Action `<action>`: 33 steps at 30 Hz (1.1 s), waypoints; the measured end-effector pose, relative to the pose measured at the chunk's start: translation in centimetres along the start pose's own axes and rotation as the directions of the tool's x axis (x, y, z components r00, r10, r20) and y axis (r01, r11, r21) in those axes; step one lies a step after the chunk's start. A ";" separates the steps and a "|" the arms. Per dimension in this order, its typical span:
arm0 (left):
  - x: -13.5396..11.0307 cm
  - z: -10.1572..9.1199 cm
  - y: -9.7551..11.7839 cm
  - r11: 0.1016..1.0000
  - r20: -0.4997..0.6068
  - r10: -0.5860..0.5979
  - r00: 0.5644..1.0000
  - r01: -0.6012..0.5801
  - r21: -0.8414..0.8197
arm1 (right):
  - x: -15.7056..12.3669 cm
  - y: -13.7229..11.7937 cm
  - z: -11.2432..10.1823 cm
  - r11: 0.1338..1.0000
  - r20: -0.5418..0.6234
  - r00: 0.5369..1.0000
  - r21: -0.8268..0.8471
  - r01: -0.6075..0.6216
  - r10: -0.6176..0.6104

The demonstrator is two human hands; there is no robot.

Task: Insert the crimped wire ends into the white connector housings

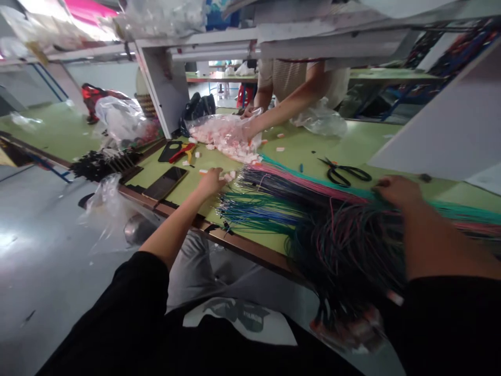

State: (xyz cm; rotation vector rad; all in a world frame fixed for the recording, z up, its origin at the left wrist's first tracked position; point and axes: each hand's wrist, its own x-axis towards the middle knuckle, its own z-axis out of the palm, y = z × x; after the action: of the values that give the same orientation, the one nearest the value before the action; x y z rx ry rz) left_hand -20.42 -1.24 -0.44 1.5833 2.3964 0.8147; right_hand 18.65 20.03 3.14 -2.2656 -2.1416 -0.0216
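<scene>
My left hand point(211, 181) is over the near left part of the worktable, its fingers closed at a few small white connector housings point(227, 176). Its fingertips are too blurred to show exactly which pieces they grip. On the right, my right hand point(399, 191) has curled fingers at the teal wires point(364, 199), on the far side of the wire bundle; the fingertips are partly hidden. Pink, black, green and blue wires point(270, 209) lie between my hands, with metal tips at their left ends. A dark tangle of wires point(344, 245) hangs over the table's front edge.
A plastic bag of pale pink housings point(223, 133) lies ahead, a co-worker's hand point(250, 128) in it. Black scissors point(346, 172) lie behind the wires. A phone point(166, 183) and red-yellow pliers point(183, 151) lie left. A white panel point(446, 120) rises at right.
</scene>
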 end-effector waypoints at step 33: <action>-13.1 -1.2 -2.2 0.019 0.275 0.100 0.956 0.275 -0.961 | -21.3 -11.9 -0.6 0.226 0.215 0.120 0.586 0.778 -0.969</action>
State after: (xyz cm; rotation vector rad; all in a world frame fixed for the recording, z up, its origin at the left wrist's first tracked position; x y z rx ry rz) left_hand -17.09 -13.92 -2.70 0.7180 0.9325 1.5942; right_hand 5.55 -0.54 3.25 -0.3902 -3.0934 1.0187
